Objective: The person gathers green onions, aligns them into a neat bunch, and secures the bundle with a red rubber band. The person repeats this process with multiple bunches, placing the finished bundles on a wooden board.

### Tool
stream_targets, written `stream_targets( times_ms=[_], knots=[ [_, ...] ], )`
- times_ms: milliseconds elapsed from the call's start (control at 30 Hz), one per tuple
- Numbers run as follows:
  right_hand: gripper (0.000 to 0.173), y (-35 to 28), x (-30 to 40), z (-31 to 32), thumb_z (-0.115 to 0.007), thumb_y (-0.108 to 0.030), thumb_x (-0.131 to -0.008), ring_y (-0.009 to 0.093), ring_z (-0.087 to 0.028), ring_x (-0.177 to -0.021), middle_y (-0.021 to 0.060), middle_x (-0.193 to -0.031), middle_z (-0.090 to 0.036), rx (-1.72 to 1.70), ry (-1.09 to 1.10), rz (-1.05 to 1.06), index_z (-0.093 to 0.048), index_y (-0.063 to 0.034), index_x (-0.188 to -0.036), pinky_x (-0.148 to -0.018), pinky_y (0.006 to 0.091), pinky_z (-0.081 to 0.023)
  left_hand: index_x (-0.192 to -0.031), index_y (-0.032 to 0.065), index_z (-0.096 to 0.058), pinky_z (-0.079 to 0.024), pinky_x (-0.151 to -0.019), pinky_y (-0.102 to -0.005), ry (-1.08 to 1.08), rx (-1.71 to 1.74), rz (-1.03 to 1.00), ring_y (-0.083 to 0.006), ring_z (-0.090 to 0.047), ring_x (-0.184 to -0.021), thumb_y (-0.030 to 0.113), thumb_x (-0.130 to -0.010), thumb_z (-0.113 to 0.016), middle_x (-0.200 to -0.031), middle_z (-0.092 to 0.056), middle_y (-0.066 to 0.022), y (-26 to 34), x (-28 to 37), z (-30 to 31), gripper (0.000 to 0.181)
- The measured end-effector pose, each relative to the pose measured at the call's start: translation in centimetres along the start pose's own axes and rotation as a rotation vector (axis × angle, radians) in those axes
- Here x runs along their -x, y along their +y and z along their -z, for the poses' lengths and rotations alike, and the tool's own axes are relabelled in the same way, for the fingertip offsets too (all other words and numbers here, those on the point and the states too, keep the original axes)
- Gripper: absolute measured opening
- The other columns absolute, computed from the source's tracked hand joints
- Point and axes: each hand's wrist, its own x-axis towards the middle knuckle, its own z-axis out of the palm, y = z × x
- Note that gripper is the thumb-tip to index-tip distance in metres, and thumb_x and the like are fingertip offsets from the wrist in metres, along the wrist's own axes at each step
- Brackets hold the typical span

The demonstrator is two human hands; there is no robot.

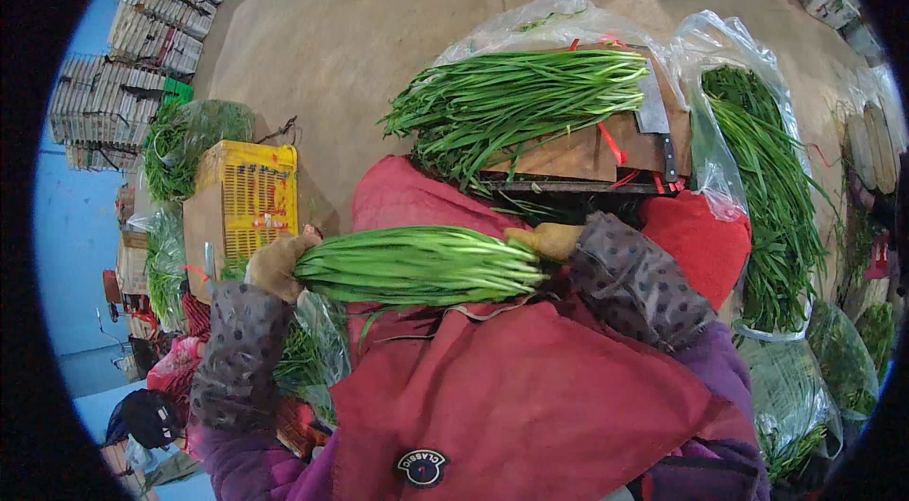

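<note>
A thick bundle of garlic chives [419,265] lies level across my lap, above the red apron [511,387]. My left hand [279,265], in a tan glove, grips its leafy end. At the pale stem end, my right hand [547,240] holds the upper side of the bundle; its fingertips are partly hidden. Beyond my knees, a larger heap of chives [525,92] rests on a cardboard-covered stand [568,158]. A cleaver [653,107] with a black handle lies on the cardboard, beside the stem ends of that heap. Red ties [612,144] hang at the stand's near edge.
To the right stands a plastic-lined container of loose greens [763,203]. A yellow crate [259,192] is on the left, near my left hand. Behind it are bagged greens [170,153] and stacked crates [103,110]. Another person [153,416] is at lower left.
</note>
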Motion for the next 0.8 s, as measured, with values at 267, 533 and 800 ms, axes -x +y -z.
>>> stream_targets(
  times_ms=[267,533,800],
  knots=[
    [0.037,2.2,5.5,6.5,-0.059,-0.038,-0.085,0.023,-0.061,-0.067,0.0151,-0.075,-0.066,0.17,0.493,0.147,-0.068,-0.0028,-0.09,-0.066,0.0363,-0.048,-0.106,-0.0025,-0.055,-0.055,-0.077,-0.0427,-0.032,2.107,0.874,-0.0293,-0.064,-0.088,0.018,-0.096,-0.041,-0.101,-0.063,-0.0165,-6.7,1.6,-9.9,0.027],
    [0.032,1.8,9.5,6.7,-0.07,-0.017,-0.069,0.034,-0.062,-0.083,0.0166,-0.086,-0.064,0.579,0.568,0.573,-0.065,-0.002,-0.098,-0.072,0.0409,-0.049,-0.126,0.0095,-0.05,-0.046,-0.091,-0.0448,-0.511,2.421,0.686,-0.0277,-0.057,-0.109,0.039,-0.096,-0.041,-0.119,-0.059,-0.009,-7.2,3.0,-11.9,0.043],
    [0.059,-8.9,2.6,-4.2,-0.073,-0.021,-0.064,0.033,-0.044,-0.119,0.0101,-0.119,-0.053,0.704,0.785,0.915,-0.052,-0.013,-0.119,-0.096,0.0463,-0.034,-0.131,0.0096,-0.041,-0.047,-0.087,-0.045,-0.326,1.119,0.073,-0.0257,-0.056,-0.11,0.007,-0.086,-0.055,-0.123,-0.055,-0.0078,-3.4,3.1,-7.7,0.048]
  ],
)
